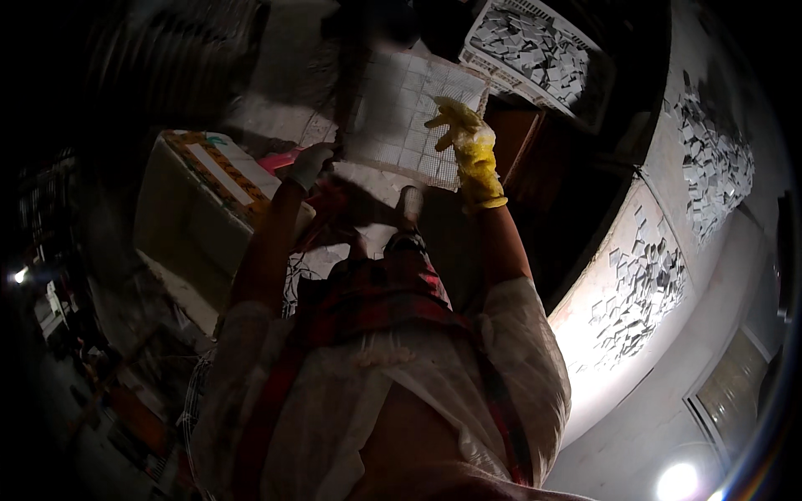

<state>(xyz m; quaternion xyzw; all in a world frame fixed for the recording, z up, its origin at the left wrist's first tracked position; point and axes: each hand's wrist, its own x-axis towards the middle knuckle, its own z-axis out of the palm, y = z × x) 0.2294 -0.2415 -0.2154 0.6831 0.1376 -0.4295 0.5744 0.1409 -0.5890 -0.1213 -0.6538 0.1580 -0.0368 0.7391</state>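
My right hand [468,142], in a wet-looking yellow glove, has its fingers spread above the right part of a flat mesh-covered tray [401,117]. The tray shows a grid of lines and a pale, hazy patch on its left. At the tray's lower left corner is my left hand [311,165] in a greyish glove. Its fingertips sink into shadow, so whether they grip the tray's edge cannot be made out. Beside that hand lies a bright pink object [280,159] of unclear kind.
A white plastic crate [470,60] full of small flat grey and white pieces stands at the far right. More such pieces [639,292] are strewn over a pale surface [585,334] on my right. To the left is a whitish box [180,209] with orange patterned tape.
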